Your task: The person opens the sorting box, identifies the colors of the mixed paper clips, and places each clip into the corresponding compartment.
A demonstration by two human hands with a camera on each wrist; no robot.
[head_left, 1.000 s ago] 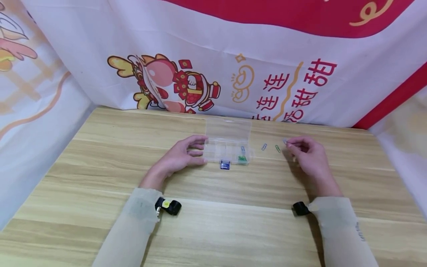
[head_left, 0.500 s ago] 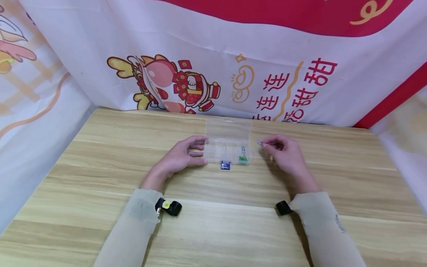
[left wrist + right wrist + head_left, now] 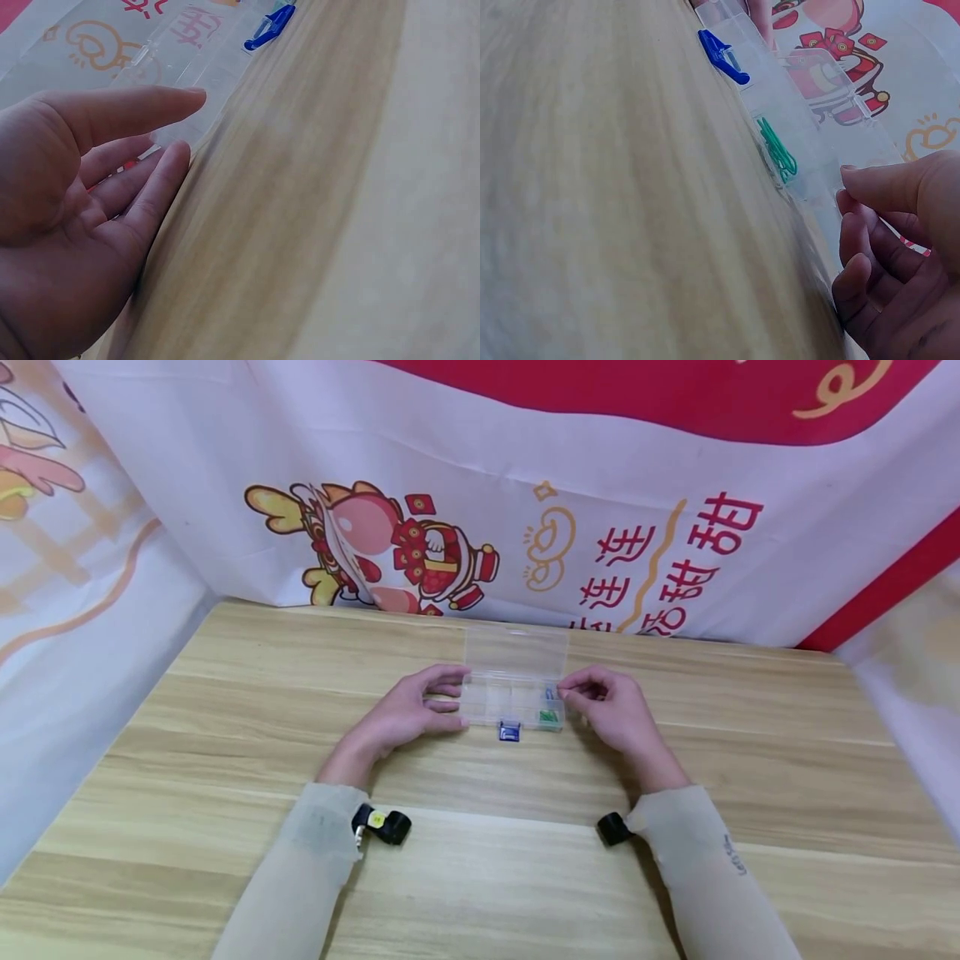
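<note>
A clear plastic compartment box [image 3: 498, 697] stands on the table with its lid [image 3: 516, 652] raised at the back. My left hand [image 3: 408, 702] holds its left end, thumb at the front corner and fingers at the back. My right hand [image 3: 607, 706] is over the box's right end, thumb and index finger pinched together at the rear compartment. The light paper clip seen in that pinch half a second ago is hidden by the fingertips. A blue paper clip [image 3: 550, 693] lies in that rear compartment. Green paper clips [image 3: 778, 151] lie in the compartment in front of it.
A blue latch [image 3: 509, 732] hangs from the box's front edge. The wooden table [image 3: 480, 877] reaches back to a printed white cloth [image 3: 337, 435]. Black wrist cameras [image 3: 615, 829] sit at both cuffs.
My right hand has moved left from the tabletop to the box's right end, carrying a paper clip. Two clips seen on the table earlier are now out of sight. My left hand has stayed put.
</note>
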